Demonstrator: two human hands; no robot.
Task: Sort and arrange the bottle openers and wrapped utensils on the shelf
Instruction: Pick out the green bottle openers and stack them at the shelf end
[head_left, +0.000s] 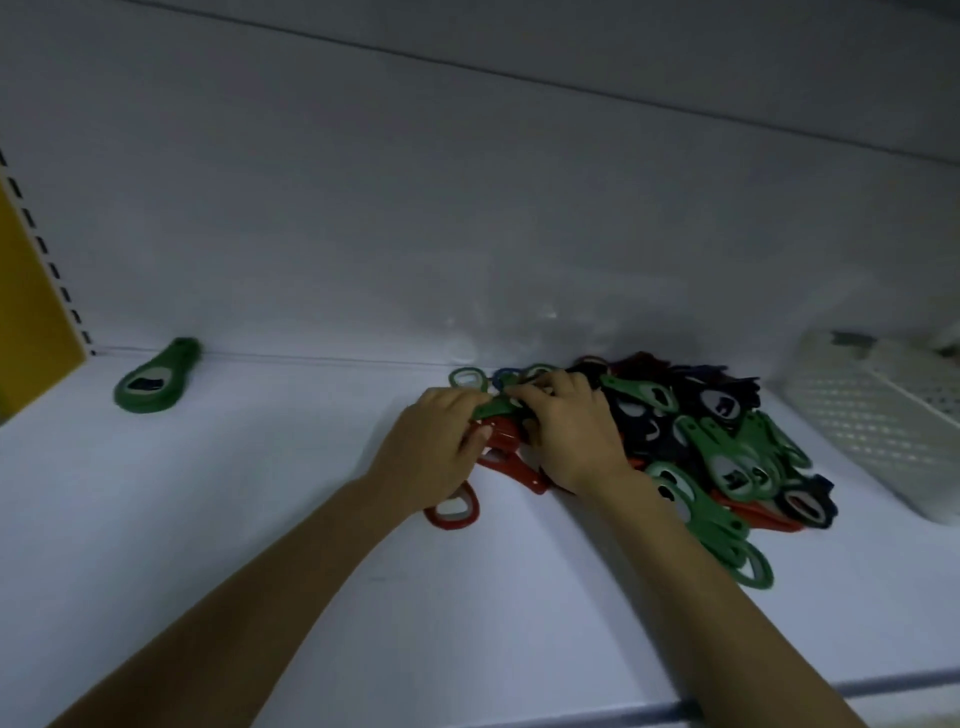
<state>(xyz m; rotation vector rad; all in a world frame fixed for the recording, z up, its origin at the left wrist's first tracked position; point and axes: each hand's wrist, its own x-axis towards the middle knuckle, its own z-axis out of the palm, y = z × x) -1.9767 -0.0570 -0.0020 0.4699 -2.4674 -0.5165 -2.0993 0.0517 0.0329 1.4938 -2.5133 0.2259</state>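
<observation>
Far left of shelf (260, 519): lone green opener (156, 382), flat, near back wall. Left hand (434, 449): forearm extended, fingers curled round green handle (488, 409); red opener (452, 512) beneath wrist. Right hand (566, 436): alongside, fingers bent onto same cluster, grasp unclear. Opener pile (727, 441) to its right; white basket (872, 426) far right.

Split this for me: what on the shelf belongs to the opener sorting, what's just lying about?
Job: mixed opener pile; lone green opener at the left; held green opener, gripped by left hand and right hand; red opener by the left wrist.
Lying about: white basket; yellow side panel.
</observation>
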